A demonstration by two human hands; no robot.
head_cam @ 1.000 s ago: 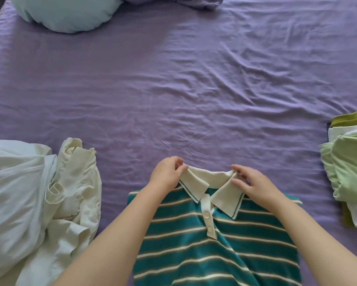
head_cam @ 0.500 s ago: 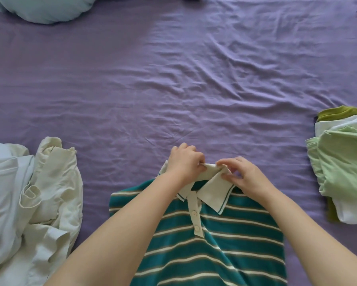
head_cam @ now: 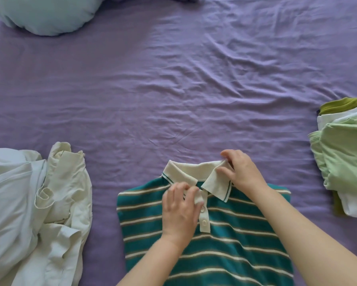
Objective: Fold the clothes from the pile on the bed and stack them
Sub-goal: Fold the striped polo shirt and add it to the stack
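Now that the left hand (head_cam: 180,205) has dropped from the cream collar (head_cam: 191,172) to pinch the button placket (head_cam: 203,215), the right hand (head_cam: 240,171) still pinches the collar's corner. The teal striped knit polo shirt (head_cam: 225,244) looks nearly squared for folding.

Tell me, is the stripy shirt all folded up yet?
Partly. The striped shirt has straight, tucked-in side edges, but both hands, left and right, pinch its collar.

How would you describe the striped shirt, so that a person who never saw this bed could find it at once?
On the purple bed sheet, look at the near edge, midway between the crumpled white pile and the folded green stack. There lies the striped polo shirt, with both hands at its collar. It alone has teal and cream stripes, a cream collar and buttons.
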